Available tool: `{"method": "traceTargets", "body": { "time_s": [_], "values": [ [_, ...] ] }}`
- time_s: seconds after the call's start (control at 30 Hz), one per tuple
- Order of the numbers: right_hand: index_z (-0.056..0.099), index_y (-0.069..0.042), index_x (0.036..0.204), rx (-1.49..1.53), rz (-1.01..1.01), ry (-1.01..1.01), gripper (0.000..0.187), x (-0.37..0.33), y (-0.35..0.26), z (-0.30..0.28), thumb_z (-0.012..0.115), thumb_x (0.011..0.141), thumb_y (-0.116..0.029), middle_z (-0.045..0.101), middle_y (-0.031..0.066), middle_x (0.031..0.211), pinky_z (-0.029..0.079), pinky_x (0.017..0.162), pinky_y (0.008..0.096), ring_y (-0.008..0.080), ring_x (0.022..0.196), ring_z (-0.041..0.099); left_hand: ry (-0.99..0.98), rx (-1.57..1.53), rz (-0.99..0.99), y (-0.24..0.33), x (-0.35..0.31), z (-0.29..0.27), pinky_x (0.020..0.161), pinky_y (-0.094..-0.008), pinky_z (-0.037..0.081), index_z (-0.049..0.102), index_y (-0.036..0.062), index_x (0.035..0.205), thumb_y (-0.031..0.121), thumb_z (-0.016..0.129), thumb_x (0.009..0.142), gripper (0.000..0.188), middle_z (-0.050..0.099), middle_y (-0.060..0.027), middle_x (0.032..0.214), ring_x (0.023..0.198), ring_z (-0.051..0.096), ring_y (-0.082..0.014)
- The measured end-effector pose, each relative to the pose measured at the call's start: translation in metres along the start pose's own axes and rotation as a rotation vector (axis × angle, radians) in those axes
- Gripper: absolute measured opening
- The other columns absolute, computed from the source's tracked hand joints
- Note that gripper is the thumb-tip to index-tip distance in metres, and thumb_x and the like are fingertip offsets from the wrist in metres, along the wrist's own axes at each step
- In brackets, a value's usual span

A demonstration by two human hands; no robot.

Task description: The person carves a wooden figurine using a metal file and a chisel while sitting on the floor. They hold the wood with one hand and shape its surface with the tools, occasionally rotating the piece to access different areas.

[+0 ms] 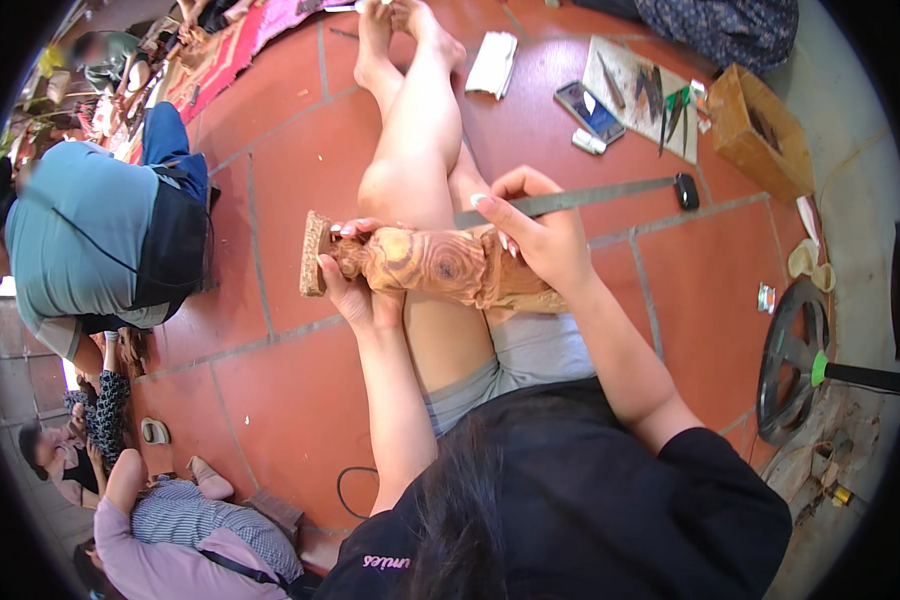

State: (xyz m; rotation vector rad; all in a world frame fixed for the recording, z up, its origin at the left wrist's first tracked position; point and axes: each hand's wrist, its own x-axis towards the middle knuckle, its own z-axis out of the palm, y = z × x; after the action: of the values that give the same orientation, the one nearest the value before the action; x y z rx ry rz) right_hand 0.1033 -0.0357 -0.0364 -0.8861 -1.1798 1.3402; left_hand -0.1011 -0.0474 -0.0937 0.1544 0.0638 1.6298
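A carved wooden figure (435,265) with swirling brown grain lies sideways across my lap. Its rough, flat base (313,255) points left. My left hand (355,285) is closed around the narrow part beside that base, thumb on the near side and fingertips on the far side. In my right hand (545,235) is a long, flat grey file (600,197), pinched between thumb and fingers above the figure's right part. Some fingertips of that hand rest against the wood. The file's far end reaches right, up to a small black object (686,191).
On the tiled floor ahead lie a folded white cloth (492,64), a phone (590,112), a board (615,75) with tools and green-handled pliers (676,108), and a wooden box (760,130). A black fan (795,360) stands right. Several people sit at left.
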Motion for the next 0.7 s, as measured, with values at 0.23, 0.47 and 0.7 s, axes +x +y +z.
{"method": "traceTargets", "body": {
  "time_s": [0.23,0.47,0.7],
  "values": [
    [0.066,0.004,0.093,-0.108,-0.130,-0.133,0.018,-0.005,0.013,-0.001,0.065,0.089,-0.013,0.068,0.0101,0.079,0.045,0.058,0.0182,0.0081,0.065,0.060,-0.029,-0.034,-0.043,0.001,0.000,-0.008,0.110,-0.0530,0.022,0.056,0.0172,0.096,0.023,0.082,0.071,0.037,0.056,0.0095,0.092,0.107,0.051,-0.0130],
    [0.066,0.000,0.074,-0.485,-0.454,-0.217,0.010,-0.002,0.014,-0.010,0.065,0.080,-0.008,0.065,0.0048,0.065,0.036,0.066,0.0279,0.0116,0.058,0.058,-0.065,0.042,-0.054,0.007,0.004,-0.019,0.111,-0.0538,0.018,0.056,0.0190,0.097,0.024,0.084,0.068,0.041,0.056,0.0094,0.092,0.108,0.050,-0.0124],
    [0.064,0.000,0.071,-0.480,-0.385,-0.192,0.012,-0.008,0.020,-0.026,0.060,0.081,-0.006,0.065,0.0054,0.063,0.034,0.065,0.0282,0.0115,0.054,0.054,-0.030,0.035,-0.034,0.009,0.002,-0.019,0.112,-0.0564,0.016,0.058,0.0174,0.098,0.023,0.083,0.069,0.039,0.056,0.0072,0.094,0.110,0.050,-0.0142]
  ]
}}
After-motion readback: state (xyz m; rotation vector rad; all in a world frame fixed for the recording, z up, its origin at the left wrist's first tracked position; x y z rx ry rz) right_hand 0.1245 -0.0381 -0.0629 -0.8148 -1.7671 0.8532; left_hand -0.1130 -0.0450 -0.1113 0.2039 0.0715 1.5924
